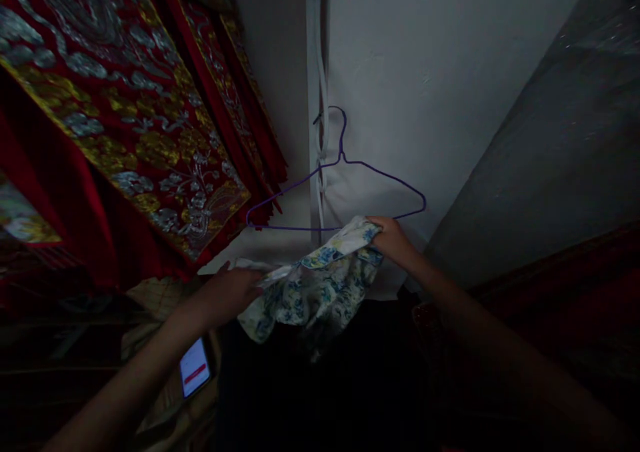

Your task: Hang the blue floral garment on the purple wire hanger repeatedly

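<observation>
A floral garment (325, 285), white with blue and yellow flowers, is stretched between my hands, its lower part hanging in folds. My left hand (235, 295) grips its left end with closed fingers. The upper right corner is pinched in my right hand (395, 239), close to the lower bar of a purple clothes hanger (383, 172). This hanger is upright just above the garment, its hook beside a pale cable (320, 52). I cannot tell whether my right hand touches the hanger. Part of the hanger's lower bar is hidden behind the cloth and my right hand.
Red embroidered hangings (150, 139) with gold and silver patterns fill the left side. A lit phone (195, 367) lies below my left forearm. A white wall (400, 59) stands behind the hanger, with a grey plastic-like sheet (540, 152) at right. The lower area is very dark.
</observation>
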Demonstrator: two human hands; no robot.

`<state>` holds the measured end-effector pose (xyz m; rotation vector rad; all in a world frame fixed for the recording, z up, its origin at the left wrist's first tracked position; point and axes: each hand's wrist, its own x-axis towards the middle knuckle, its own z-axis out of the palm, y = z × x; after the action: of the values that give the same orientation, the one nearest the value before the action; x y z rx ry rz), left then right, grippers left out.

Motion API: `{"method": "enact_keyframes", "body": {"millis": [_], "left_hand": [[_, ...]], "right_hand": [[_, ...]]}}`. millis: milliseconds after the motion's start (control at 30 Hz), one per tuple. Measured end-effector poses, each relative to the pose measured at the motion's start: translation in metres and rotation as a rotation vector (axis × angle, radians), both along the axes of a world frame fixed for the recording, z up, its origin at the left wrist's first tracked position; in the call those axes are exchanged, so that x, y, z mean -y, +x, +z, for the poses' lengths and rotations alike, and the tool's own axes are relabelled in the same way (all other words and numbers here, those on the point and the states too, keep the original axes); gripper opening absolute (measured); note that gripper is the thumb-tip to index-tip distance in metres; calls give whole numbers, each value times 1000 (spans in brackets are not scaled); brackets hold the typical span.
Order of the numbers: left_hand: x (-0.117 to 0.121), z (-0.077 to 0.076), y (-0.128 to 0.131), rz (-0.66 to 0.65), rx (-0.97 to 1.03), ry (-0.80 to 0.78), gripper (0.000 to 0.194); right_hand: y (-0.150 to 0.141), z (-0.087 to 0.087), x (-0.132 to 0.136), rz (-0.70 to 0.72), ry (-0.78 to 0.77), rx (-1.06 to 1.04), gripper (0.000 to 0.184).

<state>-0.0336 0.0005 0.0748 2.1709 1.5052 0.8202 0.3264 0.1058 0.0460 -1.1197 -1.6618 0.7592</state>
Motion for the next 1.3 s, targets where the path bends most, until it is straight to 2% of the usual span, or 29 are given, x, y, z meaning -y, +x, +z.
{"method": "enact_keyframes", "body": {"millis": [67, 133, 200, 267, 333, 367, 433, 500, 567, 633, 733, 833, 967, 1000, 1033, 1067, 1167, 1200, 1233, 1267, 1300], "left_hand": [[-12, 13, 0, -33, -135, 44, 18], [-21, 36, 5, -63, -242, 137, 24], [-28, 60, 15, -79, -247, 269, 27], [-34, 79, 28, -125, -197, 383, 24], [-43, 88, 42, -190, -132, 441, 15], [-49, 89, 47, -215, -100, 449, 16], [-63, 85, 54, -245, -45, 437, 39], [-77, 80, 54, -246, -35, 413, 52], [-85, 77, 51, -230, -70, 400, 52], [-88, 75, 48, -197, -124, 413, 47], [-87, 76, 48, -167, -181, 449, 47], [-87, 76, 50, -153, -199, 466, 46], [-88, 74, 46, -80, -215, 492, 44], [-88, 74, 44, -73, -228, 501, 44], [-88, 74, 43, -70, -244, 512, 43], [-87, 74, 41, -68, -261, 524, 43], [-87, 73, 38, -48, -286, 552, 42], [-86, 73, 37, -41, -277, 550, 42], [-86, 73, 36, -38, -262, 542, 42], [-86, 73, 36, -40, -246, 529, 42], [-86, 73, 36, -43, -233, 517, 42]], "right_hand": [[18, 11, 10, -80, 15, 97, 17], [29, 24, 21, -145, 12, 132, 21], [33, 37, 32, -164, -4, 128, 26], [30, 47, 41, -100, -37, 97, 25], [24, 54, 49, 18, -64, 79, 21], [22, 56, 53, 74, -61, 88, 20], [23, 59, 59, 127, -26, 133, 25], [33, 60, 64, 58, 5, 163, 43], [48, 63, 68, -102, 33, 153, 71], [63, 68, 72, -266, 76, 159, 90], [73, 80, 77, -406, 125, 246, 94], [70, 87, 82, -419, 114, 313, 96], [66, 83, 86, -387, 150, 293, 129], [67, 81, 87, -397, 165, 301, 132], [68, 80, 86, -405, 167, 327, 129], [70, 78, 86, -405, 157, 371, 118], [73, 78, 83, -340, 111, 531, 49], [73, 79, 83, -330, 113, 547, 33], [72, 80, 82, -347, 125, 531, 29], [70, 81, 81, -392, 145, 487, 35], [69, 81, 80, -451, 169, 432, 49]]}}
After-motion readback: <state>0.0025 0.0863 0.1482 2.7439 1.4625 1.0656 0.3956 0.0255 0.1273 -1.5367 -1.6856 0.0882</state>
